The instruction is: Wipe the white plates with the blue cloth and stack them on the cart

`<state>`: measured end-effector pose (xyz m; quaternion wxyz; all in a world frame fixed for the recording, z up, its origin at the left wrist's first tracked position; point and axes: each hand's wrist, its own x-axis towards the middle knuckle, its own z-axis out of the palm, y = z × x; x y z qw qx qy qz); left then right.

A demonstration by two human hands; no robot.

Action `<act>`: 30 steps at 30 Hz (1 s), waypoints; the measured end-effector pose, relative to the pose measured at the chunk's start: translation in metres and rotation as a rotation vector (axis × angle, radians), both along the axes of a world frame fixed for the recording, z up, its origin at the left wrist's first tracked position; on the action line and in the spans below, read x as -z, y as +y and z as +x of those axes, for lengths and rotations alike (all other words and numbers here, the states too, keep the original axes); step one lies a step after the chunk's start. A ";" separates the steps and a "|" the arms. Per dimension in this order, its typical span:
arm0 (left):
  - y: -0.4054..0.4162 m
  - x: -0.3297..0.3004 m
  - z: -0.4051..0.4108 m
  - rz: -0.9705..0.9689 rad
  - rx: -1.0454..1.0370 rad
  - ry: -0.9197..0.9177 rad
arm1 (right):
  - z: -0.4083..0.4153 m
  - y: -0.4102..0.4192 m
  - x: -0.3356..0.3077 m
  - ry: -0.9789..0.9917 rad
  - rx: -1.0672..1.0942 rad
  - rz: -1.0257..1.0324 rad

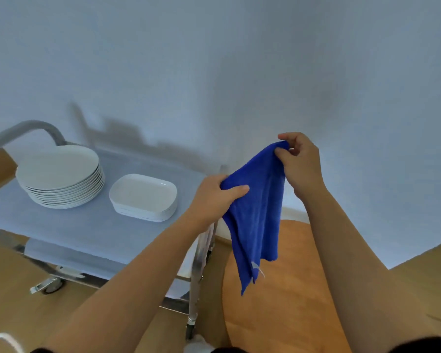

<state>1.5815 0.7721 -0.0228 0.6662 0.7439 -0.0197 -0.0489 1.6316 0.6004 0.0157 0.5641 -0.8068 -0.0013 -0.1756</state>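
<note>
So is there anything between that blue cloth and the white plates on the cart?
Nothing visible. Both hands, left hand and right hand, hold the blue microfibre cloth up in the air, right of the metal cart. The stack of round white plates and the rounded rectangular white dishes sit uncovered on its top shelf.

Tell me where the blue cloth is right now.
In the head view the blue cloth hangs right of centre, held up by both hands: left hand, right hand, just right of the cart.

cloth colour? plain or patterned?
The cloth is plain deep blue, no pattern, with a small white tag near its lower corner. The head view shows it best.
</note>
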 end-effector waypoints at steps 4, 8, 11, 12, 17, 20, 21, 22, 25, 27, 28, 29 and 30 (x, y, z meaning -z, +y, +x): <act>0.048 0.020 0.043 -0.282 -0.197 0.244 | 0.073 0.048 0.007 0.076 -0.212 -0.040; 0.079 0.046 0.077 -0.239 -0.390 0.344 | 0.139 0.105 0.041 0.199 -0.360 -0.120; 0.102 0.066 0.099 0.032 -0.556 0.325 | 0.176 0.144 0.069 0.259 -0.452 -0.161; 0.109 0.071 0.104 0.088 -0.594 0.327 | 0.186 0.155 0.077 0.274 -0.472 -0.173; 0.110 0.092 0.115 0.704 -0.380 0.387 | 0.219 0.179 0.127 0.368 -0.536 -0.378; 0.084 0.106 0.114 0.861 -0.138 0.446 | 0.225 0.170 0.157 0.465 -0.655 -0.824; 0.074 0.111 0.113 0.852 -0.111 0.451 | 0.224 0.166 0.165 0.487 -0.703 -0.983; 0.064 0.114 0.112 0.784 -0.079 0.468 | 0.223 0.163 0.168 0.514 -0.760 -1.111; 0.043 0.122 0.114 0.388 0.110 0.574 | 0.220 0.157 0.173 0.537 -0.914 -1.320; 0.041 0.127 0.110 0.229 0.135 0.645 | 0.218 0.151 0.173 0.502 -0.919 -1.340; 0.043 0.126 0.109 0.217 0.135 0.667 | 0.216 0.147 0.169 0.470 -0.884 -1.265; 0.048 0.128 0.111 0.235 0.132 0.665 | 0.217 0.144 0.162 0.415 -0.828 -1.142; 0.053 0.127 0.114 0.297 0.093 0.634 | 0.215 0.141 0.152 0.357 -0.734 -0.979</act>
